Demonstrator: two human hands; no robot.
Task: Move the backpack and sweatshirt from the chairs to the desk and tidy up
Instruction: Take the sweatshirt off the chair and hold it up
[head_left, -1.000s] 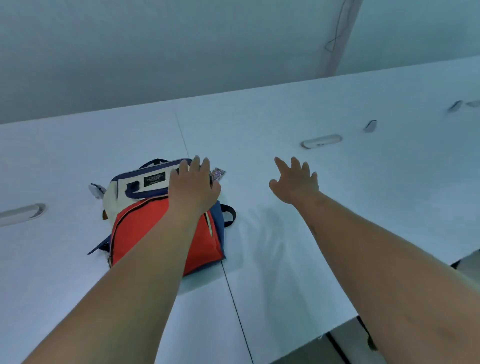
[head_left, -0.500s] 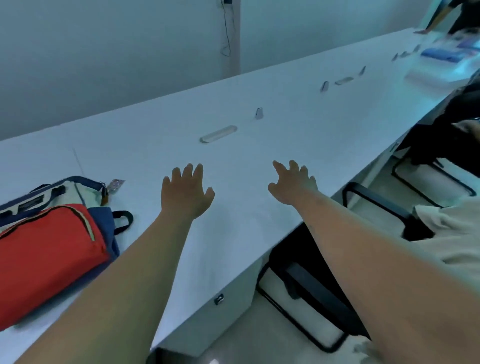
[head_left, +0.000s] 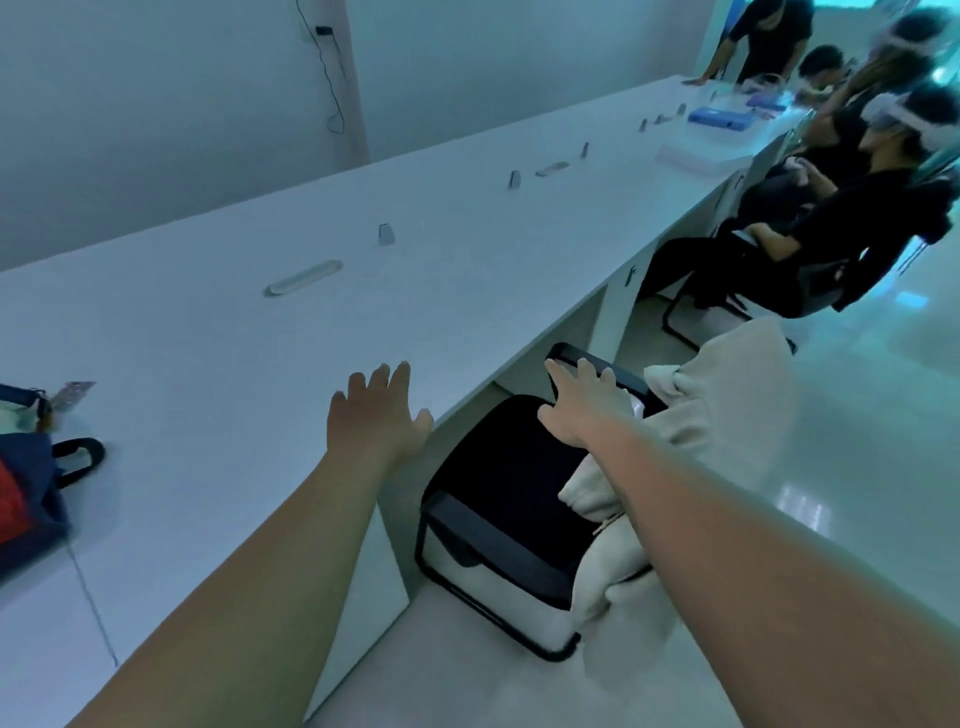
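Draping the back of a black chair (head_left: 498, 457) beside the desk (head_left: 208, 364), a cream, fleecy sweatshirt (head_left: 727, 395) is seen, bunched down one side. The red-and-navy backpack (head_left: 21, 467) is noted lying on the desk, at the frame's left edge. Left hand (head_left: 376, 421) is held over the desk edge, fingers spread, nothing gripped. Right hand (head_left: 584, 410) is stretched above the seat, splayed and empty, just beside the sweatshirt.
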